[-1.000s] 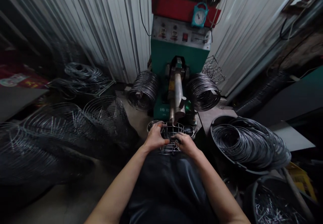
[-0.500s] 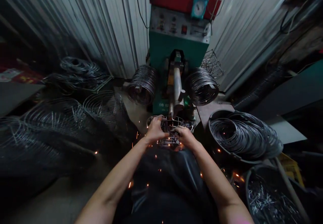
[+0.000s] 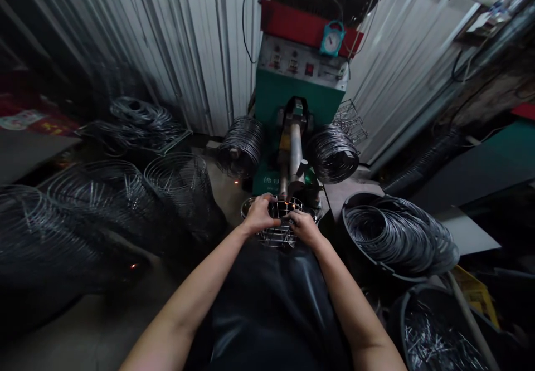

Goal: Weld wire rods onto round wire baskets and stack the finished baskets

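A round wire basket [image 3: 278, 238] sits under the electrode tip of a green welding machine [image 3: 301, 89]. My left hand [image 3: 261, 215] grips the basket's left side, thumb pointing inward. On the right side my right hand [image 3: 304, 227] is closed on the basket, fingers bent near its upper wires. Small orange sparks glow at the tip between the hands. The fingertips are partly hidden among the wires.
Wire-ring coils [image 3: 241, 147] hang left of the machine arm, others [image 3: 333, 154] right. A tub of rings [image 3: 393, 237] and a bucket of short wires [image 3: 438, 335] stand right. Tall wire baskets [image 3: 179, 193] stand left. A blue clock [image 3: 332, 39] hangs on the machine.
The many flying sparks have mostly gone, leaving a few. The view has shifted, so the machine and tubs appear lower. Both hands keep nearly the same place on the basket.
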Demonstrator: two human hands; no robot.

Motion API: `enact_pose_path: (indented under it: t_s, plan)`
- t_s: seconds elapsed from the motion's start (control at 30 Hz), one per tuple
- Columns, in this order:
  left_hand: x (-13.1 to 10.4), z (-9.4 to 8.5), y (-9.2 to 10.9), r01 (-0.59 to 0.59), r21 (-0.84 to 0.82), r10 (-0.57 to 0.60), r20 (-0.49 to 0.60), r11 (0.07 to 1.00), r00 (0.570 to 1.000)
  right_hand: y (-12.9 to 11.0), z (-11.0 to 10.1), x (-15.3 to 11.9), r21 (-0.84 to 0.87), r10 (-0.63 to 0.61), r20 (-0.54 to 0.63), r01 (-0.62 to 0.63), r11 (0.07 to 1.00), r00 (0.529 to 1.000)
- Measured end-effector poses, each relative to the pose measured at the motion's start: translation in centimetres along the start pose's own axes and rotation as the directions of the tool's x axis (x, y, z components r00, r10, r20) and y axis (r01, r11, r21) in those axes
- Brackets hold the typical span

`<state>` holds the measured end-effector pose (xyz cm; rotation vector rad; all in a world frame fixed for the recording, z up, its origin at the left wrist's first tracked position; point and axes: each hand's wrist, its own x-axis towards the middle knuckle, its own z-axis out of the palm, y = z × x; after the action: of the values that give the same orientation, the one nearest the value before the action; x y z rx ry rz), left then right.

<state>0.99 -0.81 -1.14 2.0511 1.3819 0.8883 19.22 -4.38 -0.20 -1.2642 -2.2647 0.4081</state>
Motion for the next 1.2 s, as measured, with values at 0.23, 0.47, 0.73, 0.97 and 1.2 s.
enact_pose_path:
  t_s: [0.23, 0.47, 0.73, 0.97, 1.2]
  plan:
    - [2.0, 0.2, 0.3, 0.044, 0.047, -0.042, -0.037, 0.998, 0.998, 0.7, 0.1, 1.3, -0.028, 0.122, -0.059, -0.124, 0.992, 0.991]
    - [2.4, 0.7, -0.2, 0.023, 0.043, -0.019, -0.091, 0.999, 0.996, -0.2, 1.0, -3.1, 0.426, 0.495, -0.355, -0.334, 0.841, 0.793]
    - [3.8, 0.2, -0.5, 0.171, 0.006, -0.171, -0.069, 0.985, 0.983, 0.9, 3.8, -8.1, 0.934, 0.804, 0.160, -0.352, 0.065, 0.573]
    - [4.4, 0.2, -0.8, 0.140, 0.021, -0.139, -0.061, 0.990, 0.988, 2.8, 4.1, -10.3, 0.953, 0.818, 0.267, -0.268, -0.145, 0.509]
    - [0.6, -0.1, -6.2, 0.135, -0.368, -0.161, -0.041, 0.920, 0.986, 4.1, 3.4, -10.8, 0.925, 0.778, 0.379, -0.201, -0.321, 0.502]
